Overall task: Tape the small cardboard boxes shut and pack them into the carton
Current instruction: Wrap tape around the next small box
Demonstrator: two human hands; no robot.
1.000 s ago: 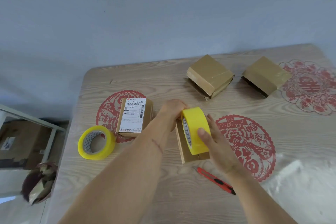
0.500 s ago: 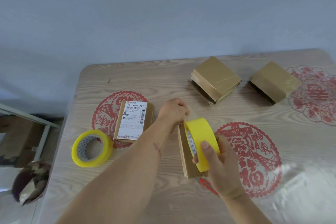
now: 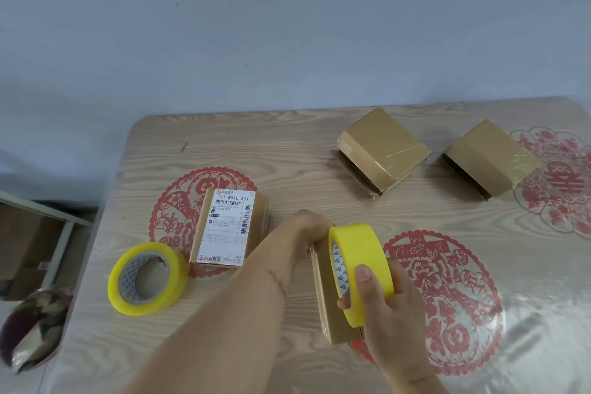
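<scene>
Taping is under way on the nearest small brown cardboard box (image 3: 326, 301), which lies on the pale wood-grain bench (image 3: 287, 150): the right hand (image 3: 388, 307) curls round a bright yellow tape roll (image 3: 359, 269) set on the box top, while the left hand (image 3: 308, 227) grips the box's far end. Beyond, a labelled brown box (image 3: 228, 227) sits beside a spare yellow tape roll (image 3: 147, 278), and two brown boxes (image 3: 382, 150) (image 3: 489, 158) farther back already show tape; no carton is clearly visible, so packing seems wholly left.
</scene>
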